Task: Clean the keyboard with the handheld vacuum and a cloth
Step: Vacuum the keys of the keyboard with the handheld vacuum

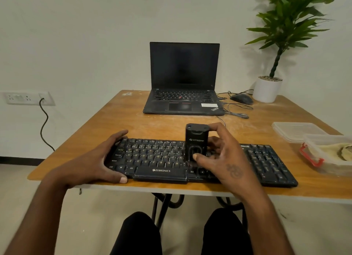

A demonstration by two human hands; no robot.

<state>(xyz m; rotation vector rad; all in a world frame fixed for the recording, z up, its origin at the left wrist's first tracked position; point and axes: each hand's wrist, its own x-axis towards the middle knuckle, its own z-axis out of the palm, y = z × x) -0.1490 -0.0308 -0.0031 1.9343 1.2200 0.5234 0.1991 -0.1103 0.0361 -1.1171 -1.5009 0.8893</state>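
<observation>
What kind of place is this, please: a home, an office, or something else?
Probably a plain office or study corner: a wooden desk against a bare wall, with an open laptop, a wired mouse and a potted plant.

We read ZEBRONICS on keyboard [167,159] front edge | ThinkPad on laptop [182,102] palm rest | vacuum [196,140] logo unreadable

Right hand [222,155] and handheld vacuum [196,142] hide keyboard [152,157] keys beneath. Plant [291,22] top, near-right container [331,155] cut by frame edges. Container contents unclear.
</observation>
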